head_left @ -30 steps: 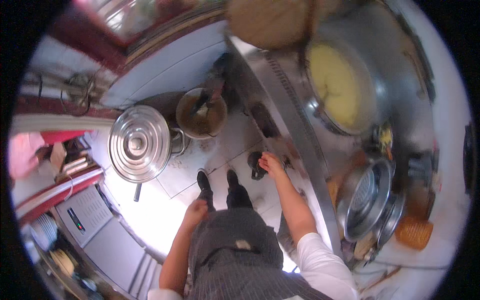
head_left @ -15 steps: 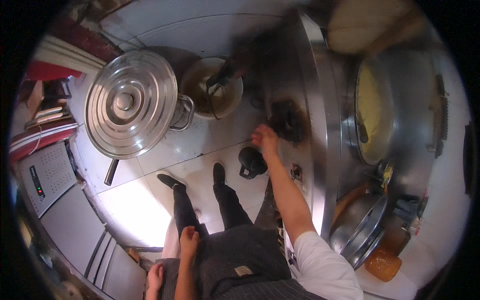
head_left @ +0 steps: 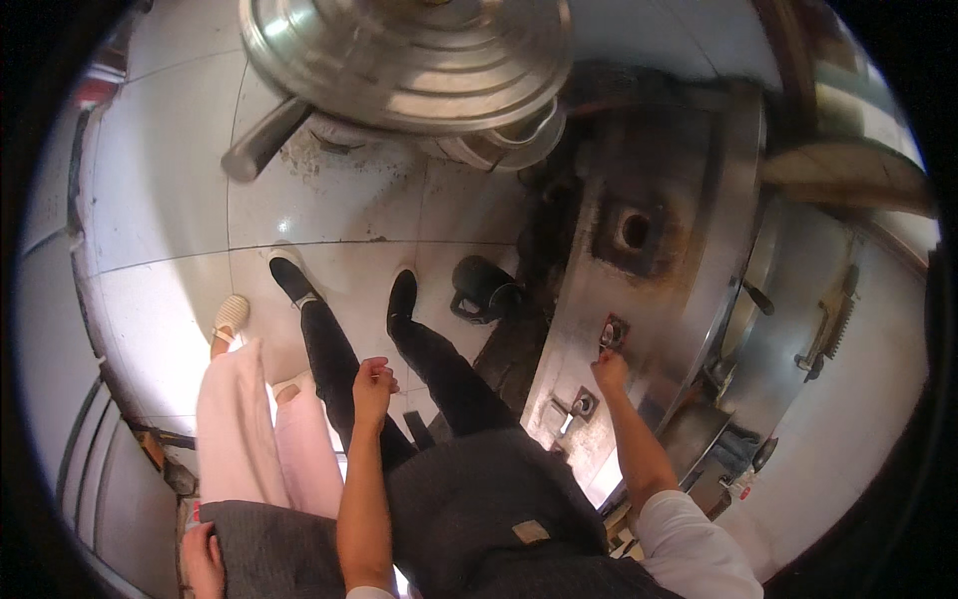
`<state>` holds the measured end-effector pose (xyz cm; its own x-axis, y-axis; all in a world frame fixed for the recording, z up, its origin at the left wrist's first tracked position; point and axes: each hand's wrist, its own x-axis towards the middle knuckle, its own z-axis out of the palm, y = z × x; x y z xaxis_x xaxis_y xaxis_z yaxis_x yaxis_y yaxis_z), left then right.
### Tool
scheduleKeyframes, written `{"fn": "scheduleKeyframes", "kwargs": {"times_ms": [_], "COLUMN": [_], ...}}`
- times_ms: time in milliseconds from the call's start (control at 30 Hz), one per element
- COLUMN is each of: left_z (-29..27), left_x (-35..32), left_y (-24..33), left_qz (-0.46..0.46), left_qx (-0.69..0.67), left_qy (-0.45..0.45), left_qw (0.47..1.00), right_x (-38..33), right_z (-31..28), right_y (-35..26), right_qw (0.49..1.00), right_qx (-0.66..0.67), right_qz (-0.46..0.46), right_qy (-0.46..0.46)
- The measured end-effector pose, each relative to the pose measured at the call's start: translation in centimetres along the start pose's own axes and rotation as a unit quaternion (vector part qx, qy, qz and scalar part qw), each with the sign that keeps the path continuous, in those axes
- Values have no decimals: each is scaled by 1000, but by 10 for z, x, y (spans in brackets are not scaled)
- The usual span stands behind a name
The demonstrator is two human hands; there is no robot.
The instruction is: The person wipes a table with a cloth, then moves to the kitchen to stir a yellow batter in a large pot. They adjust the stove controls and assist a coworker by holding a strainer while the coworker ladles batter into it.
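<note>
My right hand (head_left: 609, 371) reaches to the slanted steel front of a stove (head_left: 689, 200), its fingers pinched on a small square control knob with a red mark (head_left: 612, 332). A second knob (head_left: 579, 404) sits just below and left of the hand. My left hand (head_left: 371, 384) hangs in front of my dark trousers, loosely curled, with nothing in it. My black shoes (head_left: 399, 295) stand on the white floor tiles.
A large steel pot with a ridged lid (head_left: 409, 50) stands on the floor ahead. Beside the stove base sits a black mug-like vessel (head_left: 484, 290). A person in pink trousers (head_left: 235, 419) stands close on my left. A dark burner opening (head_left: 634, 232) shows in the stove front.
The view has swung down and closer to the stove. My right hand has shifted along the stove front onto the knob; my left hand has lifted off my thigh.
</note>
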<state>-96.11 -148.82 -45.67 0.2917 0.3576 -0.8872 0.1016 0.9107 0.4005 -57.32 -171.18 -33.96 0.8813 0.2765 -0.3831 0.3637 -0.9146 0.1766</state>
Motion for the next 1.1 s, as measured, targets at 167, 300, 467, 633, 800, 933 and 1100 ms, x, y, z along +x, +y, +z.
{"fn": "scheduleKeyframes", "kwargs": {"times_ms": [167, 300, 467, 633, 800, 933, 1100], "left_z": [6, 10, -16, -33, -33, -19, -19], "left_x": [29, 61, 81, 90, 90, 90, 93], "left_y": [-21, -57, -143, -102, -88, -80, -77], "left_qz": [-10, -10, -31, -19, -61, -75, -86], "left_qx": [-52, -56, 26, 24, -80, -98, -87], "left_qy": [-15, -75, -83, -98, -114, -144, -153], "left_qw": [998, 996, 996, 995, 988, 982, 981], "right_x": [7, -18, -42, -39, -36, -20, -18], "right_z": [9, 5, 9, 14, 9, 10, -2], "right_y": [28, 22, 20, 39, 30, 48, 38], "right_qw": [998, 996, 993, 987, 963, 998, 988], "right_qx": [-47, -77, -81, -152, -77, -16, 20], "right_qz": [-27, -35, 71, 28, 76, 30, 83], "right_qy": [24, 7, 51, 45, 247, 53, 130]}}
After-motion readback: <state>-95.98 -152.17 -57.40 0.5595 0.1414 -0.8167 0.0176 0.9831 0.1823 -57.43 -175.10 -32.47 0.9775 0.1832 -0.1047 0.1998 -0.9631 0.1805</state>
